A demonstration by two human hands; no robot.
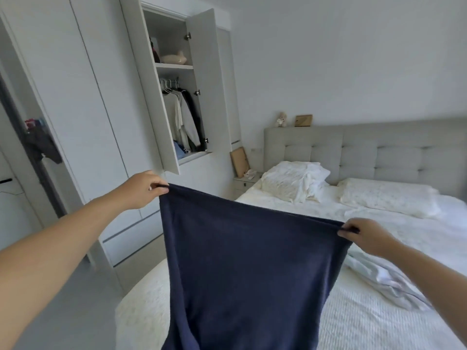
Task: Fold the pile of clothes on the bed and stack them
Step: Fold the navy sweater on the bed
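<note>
Hanging nearest, over the bed's (366, 324) near left corner: dark navy soft knit garment (247, 274), stretched between left hand (141, 189) and right hand (366, 236), each grip pinching a top corner. Risking slippage, sagging hem bunching, crooked fold. Pale crumpled clothes (384, 279) waiting along the right edge.

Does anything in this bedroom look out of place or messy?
The wardrobe doors stand open, and a crumpled pale garment lies unfolded on the bed, beside the navy cloth held up.

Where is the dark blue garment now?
The dark blue garment hangs mid-frame over the bed, pinched at its top corners by left hand and right hand.
</note>
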